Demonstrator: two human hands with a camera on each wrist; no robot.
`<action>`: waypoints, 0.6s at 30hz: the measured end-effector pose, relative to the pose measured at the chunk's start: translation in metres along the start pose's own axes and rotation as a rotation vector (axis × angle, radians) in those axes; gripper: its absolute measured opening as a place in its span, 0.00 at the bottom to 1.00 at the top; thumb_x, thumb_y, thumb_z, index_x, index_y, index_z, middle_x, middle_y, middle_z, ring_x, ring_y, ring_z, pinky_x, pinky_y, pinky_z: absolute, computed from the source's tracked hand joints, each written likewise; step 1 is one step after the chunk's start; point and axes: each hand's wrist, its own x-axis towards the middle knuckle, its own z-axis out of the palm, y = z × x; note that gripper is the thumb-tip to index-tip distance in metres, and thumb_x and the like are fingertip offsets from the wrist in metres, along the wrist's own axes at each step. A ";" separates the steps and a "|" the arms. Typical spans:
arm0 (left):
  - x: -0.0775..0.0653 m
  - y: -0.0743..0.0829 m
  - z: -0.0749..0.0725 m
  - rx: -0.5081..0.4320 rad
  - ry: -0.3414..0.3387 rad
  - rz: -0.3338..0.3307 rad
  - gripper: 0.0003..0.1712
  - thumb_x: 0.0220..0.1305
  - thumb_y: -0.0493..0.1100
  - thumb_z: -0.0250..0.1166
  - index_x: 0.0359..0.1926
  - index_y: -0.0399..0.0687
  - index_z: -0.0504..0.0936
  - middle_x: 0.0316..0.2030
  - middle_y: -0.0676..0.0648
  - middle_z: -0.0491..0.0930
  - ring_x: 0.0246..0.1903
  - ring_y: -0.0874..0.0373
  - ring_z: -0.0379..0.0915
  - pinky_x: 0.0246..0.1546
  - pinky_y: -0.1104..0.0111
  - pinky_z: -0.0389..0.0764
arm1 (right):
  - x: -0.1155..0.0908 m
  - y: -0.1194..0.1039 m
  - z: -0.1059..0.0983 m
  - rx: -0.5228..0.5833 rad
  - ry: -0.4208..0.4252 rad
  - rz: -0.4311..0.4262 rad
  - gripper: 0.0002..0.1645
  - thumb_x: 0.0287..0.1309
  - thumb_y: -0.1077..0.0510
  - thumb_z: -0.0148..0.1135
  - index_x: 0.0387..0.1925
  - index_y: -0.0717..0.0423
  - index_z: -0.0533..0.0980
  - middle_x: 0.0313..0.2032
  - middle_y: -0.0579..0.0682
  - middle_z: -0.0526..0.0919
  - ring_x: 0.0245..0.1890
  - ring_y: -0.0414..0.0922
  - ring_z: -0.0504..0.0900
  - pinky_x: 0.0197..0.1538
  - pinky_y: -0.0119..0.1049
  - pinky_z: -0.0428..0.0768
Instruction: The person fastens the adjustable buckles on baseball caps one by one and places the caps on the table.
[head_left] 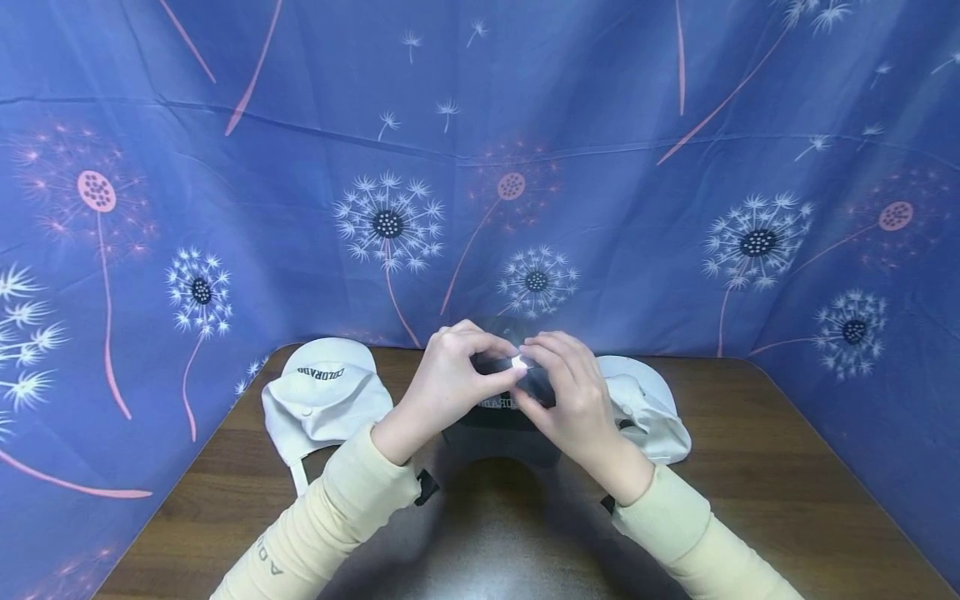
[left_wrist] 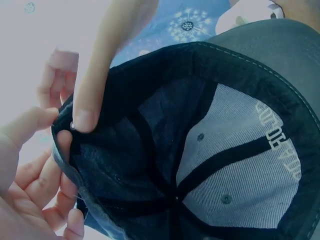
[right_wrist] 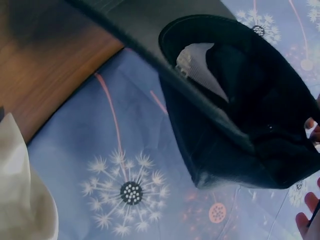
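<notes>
Both hands hold a dark baseball cap (head_left: 501,419) above the table, its brim toward me and its opening facing up. My left hand (head_left: 450,371) pinches the far back edge with thumb and fingers. Close beside it, my right hand (head_left: 573,387) grips the same edge, and the fingertips of the two nearly meet. In the left wrist view, a thumb presses the inside of the cap (left_wrist: 150,160) next to a small shiny snap or stud (left_wrist: 73,126). Pale mesh and reversed lettering show inside. The right wrist view has the cap (right_wrist: 200,150) side-on, most of the fingers out of frame.
A white cap (head_left: 322,404) lettered COLORADO lies on the left of the wooden table (head_left: 750,467). Another white cap (head_left: 648,408) lies on the right, partly behind the right hand. A blue dandelion-print cloth (head_left: 622,208) hangs behind and at the sides.
</notes>
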 end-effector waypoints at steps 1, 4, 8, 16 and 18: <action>0.000 0.001 0.000 0.003 0.001 -0.007 0.09 0.48 0.44 0.74 0.33 0.48 0.88 0.26 0.55 0.82 0.31 0.66 0.74 0.38 0.68 0.71 | 0.000 0.001 0.001 -0.011 0.014 -0.015 0.20 0.57 0.53 0.62 0.42 0.67 0.77 0.43 0.59 0.81 0.46 0.57 0.78 0.56 0.48 0.72; -0.001 0.004 0.001 0.009 0.005 -0.022 0.08 0.48 0.45 0.73 0.32 0.49 0.88 0.26 0.56 0.82 0.31 0.67 0.73 0.37 0.67 0.69 | 0.002 0.004 0.002 -0.037 0.062 -0.056 0.17 0.57 0.54 0.63 0.38 0.66 0.78 0.39 0.59 0.82 0.42 0.57 0.78 0.52 0.50 0.74; -0.002 0.005 0.002 0.007 0.008 -0.033 0.08 0.48 0.45 0.73 0.32 0.50 0.88 0.25 0.57 0.82 0.30 0.68 0.72 0.35 0.67 0.67 | 0.003 0.007 0.002 -0.050 0.097 -0.100 0.14 0.56 0.55 0.63 0.34 0.65 0.79 0.36 0.58 0.83 0.39 0.56 0.79 0.49 0.49 0.75; -0.003 0.005 0.003 0.005 -0.001 -0.048 0.08 0.46 0.45 0.74 0.30 0.51 0.88 0.24 0.58 0.80 0.29 0.67 0.71 0.34 0.68 0.65 | 0.005 0.012 0.000 -0.050 0.110 -0.189 0.11 0.56 0.57 0.63 0.31 0.64 0.79 0.32 0.57 0.83 0.36 0.56 0.79 0.43 0.49 0.75; -0.003 0.006 0.003 0.010 -0.004 -0.052 0.08 0.47 0.46 0.74 0.30 0.51 0.88 0.23 0.58 0.80 0.29 0.66 0.71 0.34 0.69 0.65 | 0.006 0.012 -0.001 -0.051 0.108 -0.201 0.11 0.56 0.57 0.63 0.30 0.63 0.79 0.32 0.57 0.83 0.35 0.56 0.79 0.42 0.49 0.75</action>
